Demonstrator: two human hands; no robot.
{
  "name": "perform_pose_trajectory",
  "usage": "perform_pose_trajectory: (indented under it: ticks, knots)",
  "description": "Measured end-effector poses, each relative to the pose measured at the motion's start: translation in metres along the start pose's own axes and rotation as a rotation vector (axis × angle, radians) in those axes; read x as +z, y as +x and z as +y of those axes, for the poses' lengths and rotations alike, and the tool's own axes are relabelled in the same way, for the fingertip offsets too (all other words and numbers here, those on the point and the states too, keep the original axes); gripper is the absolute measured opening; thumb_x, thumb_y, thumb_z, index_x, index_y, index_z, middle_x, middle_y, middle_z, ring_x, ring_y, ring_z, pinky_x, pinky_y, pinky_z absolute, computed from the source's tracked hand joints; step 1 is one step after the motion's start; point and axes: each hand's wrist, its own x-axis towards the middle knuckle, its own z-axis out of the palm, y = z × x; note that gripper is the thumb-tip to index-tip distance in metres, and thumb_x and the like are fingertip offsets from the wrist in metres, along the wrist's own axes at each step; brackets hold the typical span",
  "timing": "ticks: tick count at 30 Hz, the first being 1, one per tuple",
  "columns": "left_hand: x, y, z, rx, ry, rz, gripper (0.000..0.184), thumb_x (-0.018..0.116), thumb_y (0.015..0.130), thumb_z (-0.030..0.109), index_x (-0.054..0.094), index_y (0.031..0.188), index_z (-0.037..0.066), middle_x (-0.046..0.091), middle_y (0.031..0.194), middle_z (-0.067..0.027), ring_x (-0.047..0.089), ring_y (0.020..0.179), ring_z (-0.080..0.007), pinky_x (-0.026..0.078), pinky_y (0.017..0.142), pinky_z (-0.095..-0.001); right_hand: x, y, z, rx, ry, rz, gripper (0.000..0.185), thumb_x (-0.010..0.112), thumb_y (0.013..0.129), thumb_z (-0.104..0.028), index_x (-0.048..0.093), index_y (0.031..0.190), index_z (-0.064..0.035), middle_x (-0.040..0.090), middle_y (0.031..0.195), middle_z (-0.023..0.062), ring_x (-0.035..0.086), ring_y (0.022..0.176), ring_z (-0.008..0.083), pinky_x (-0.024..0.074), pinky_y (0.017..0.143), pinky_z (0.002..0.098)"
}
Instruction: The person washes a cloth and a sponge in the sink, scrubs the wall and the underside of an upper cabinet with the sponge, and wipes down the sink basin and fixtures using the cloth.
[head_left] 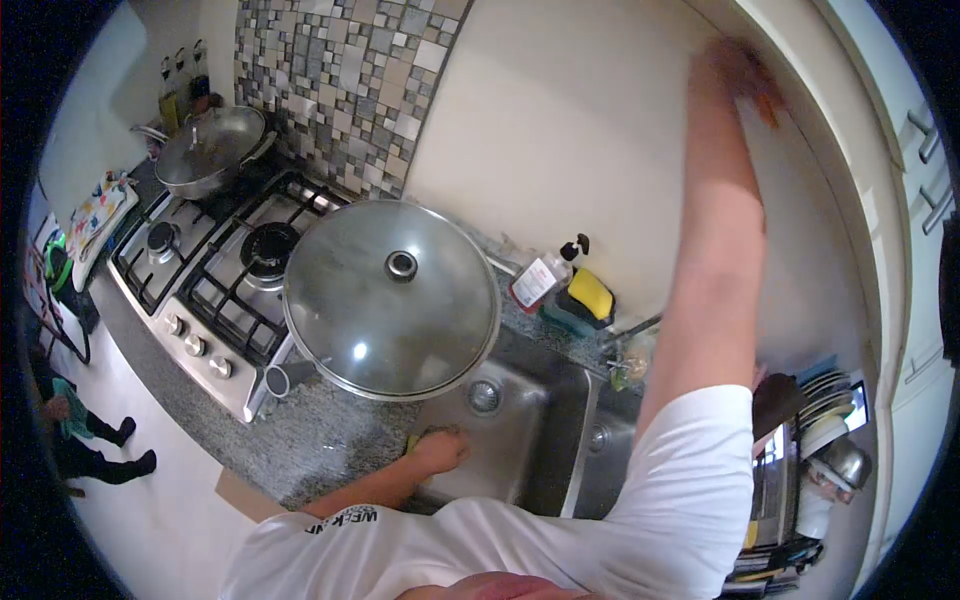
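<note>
My left hand [440, 452] is closed at the near left edge of the steel sink [520, 480]. A small yellow-green bit [412, 441] shows beside its fingers; what it belongs to I cannot make out. My right arm stretches far up to the right, and my right hand [735, 72] is a dark blur close under the cabinet edge. An orange patch [768, 108] shows by its fingers, too smeared to name. Between the stove and the sink stands a large pan under a glass lid [390, 335] with a round knob, its handle over the counter.
A gas stove [270, 250] lies left, with another lidded pan [210, 150] at its back. Behind the sink stand a pump bottle [540, 280] and a yellow sponge [590, 294]. Stacked plates [825, 392] fill a rack at right. Another person's legs [105, 450] show at far left.
</note>
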Motion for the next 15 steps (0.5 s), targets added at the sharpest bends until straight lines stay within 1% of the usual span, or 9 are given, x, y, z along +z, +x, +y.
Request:
perform_pose_trajectory:
  ticks: [1, 4, 7, 9, 10, 11, 12, 13, 15]
  knots:
    - [0.01, 0.003, -0.005, 0.006, 0.017, -0.013, 0.03, 0.043, 0.084, 0.029, 0.053, 0.1, 0.005, 0.058, 0.093, -0.0212, 0.059, 0.077, -0.0384, 0.046, 0.072, -0.0474, 0.028, -0.011, -0.017, -0.008, -0.024, -0.026, 0.046, 0.052, 0.084, -0.028, 0.039, 0.118, -0.0014, 0.043, 0.118, 0.0149, 0.044, 0.104, 0.0218, 0.0418, 0.082, 0.0331]
    - [0.044, 0.011, -0.029, 0.142, 0.142, 0.132, 0.03, 0.044, 0.083, 0.03, 0.055, 0.097, 0.006, 0.059, 0.094, -0.0191, 0.059, 0.083, -0.0366, 0.045, 0.074, -0.0485, 0.091, -0.038, -0.06, -0.014, -0.061, -0.095, 0.049, 0.05, 0.084, -0.028, 0.035, 0.122, -0.0006, 0.039, 0.122, 0.0171, 0.042, 0.108, 0.0234, 0.0399, 0.085, 0.0335]
    - [0.022, 0.001, -0.015, 0.098, 0.128, 0.103, 0.031, 0.045, 0.083, 0.031, 0.056, 0.096, 0.006, 0.06, 0.094, -0.0176, 0.058, 0.087, -0.0345, 0.043, 0.076, -0.0493, 0.13, -0.057, -0.086, 0.006, -0.08, -0.161, 0.051, 0.048, 0.085, -0.027, 0.031, 0.125, 0.0002, 0.036, 0.126, 0.0193, 0.039, 0.112, 0.025, 0.0381, 0.088, 0.0338]
    - [0.028, 0.003, -0.017, 0.101, 0.089, 0.017, 0.032, 0.045, 0.082, 0.032, 0.055, 0.097, 0.006, 0.06, 0.095, -0.0173, 0.058, 0.088, -0.0344, 0.043, 0.076, -0.0491, 0.148, -0.066, -0.091, 0.071, -0.056, -0.196, 0.053, 0.047, 0.086, -0.027, 0.029, 0.128, 0.0008, 0.033, 0.128, 0.0208, 0.037, 0.115, 0.0261, 0.0369, 0.091, 0.0341]
    - [0.032, 0.006, -0.018, 0.107, 0.072, -0.029, 0.032, 0.045, 0.082, 0.032, 0.055, 0.097, 0.006, 0.06, 0.095, -0.0171, 0.057, 0.088, -0.0344, 0.043, 0.076, -0.049, 0.158, -0.07, -0.084, 0.151, -0.01, -0.203, 0.054, 0.046, 0.086, -0.027, 0.028, 0.129, 0.0011, 0.032, 0.129, 0.0216, 0.036, 0.116, 0.0266, 0.0363, 0.092, 0.0342]
    - [0.037, 0.009, -0.021, 0.114, 0.086, 0.004, 0.032, 0.046, 0.082, 0.032, 0.056, 0.097, 0.005, 0.059, 0.095, -0.0174, 0.057, 0.089, -0.0346, 0.043, 0.077, -0.0485, 0.149, -0.081, -0.095, 0.229, 0.039, -0.151, 0.055, 0.046, 0.086, -0.026, 0.027, 0.13, 0.0013, 0.031, 0.131, 0.0223, 0.035, 0.117, 0.0272, 0.0357, 0.093, 0.0343]
    - [0.042, 0.011, -0.026, 0.115, 0.103, 0.042, 0.033, 0.046, 0.081, 0.032, 0.056, 0.098, 0.005, 0.059, 0.096, -0.0176, 0.057, 0.089, -0.0348, 0.043, 0.077, -0.048, 0.13, -0.081, -0.101, -0.164, 0.13, -0.816, 0.033, 0.045, 0.084, -0.018, 0.047, 0.107, 0.0042, 0.051, 0.106, 0.0207, 0.046, 0.104, 0.0304, 0.0416, 0.084, 0.0357]
    - [0.044, 0.013, -0.029, 0.114, 0.117, 0.084, 0.033, 0.046, 0.081, 0.032, 0.056, 0.098, 0.005, 0.059, 0.096, -0.0178, 0.057, 0.089, -0.035, 0.043, 0.078, -0.0475, 0.172, -0.082, -0.092, -0.777, -0.379, -0.382, 0.02, 0.045, 0.082, -0.015, 0.052, 0.086, 0.0037, 0.056, 0.082, 0.0159, 0.053, 0.082, 0.03, 0.0462, 0.069, 0.0359]
    - [0.029, 0.006, -0.019, 0.049, 0.106, -0.025, 0.034, 0.046, 0.081, 0.032, 0.057, 0.097, 0.005, 0.058, 0.097, -0.0181, 0.056, 0.091, -0.0349, 0.043, 0.079, -0.047, 0.197, -0.084, -0.055, -0.248, 0.437, -0.649, 0.022, 0.045, 0.082, -0.017, 0.052, 0.087, 0.0039, 0.056, 0.08, 0.0156, 0.054, 0.077, 0.0294, 0.0461, 0.065, 0.0356]
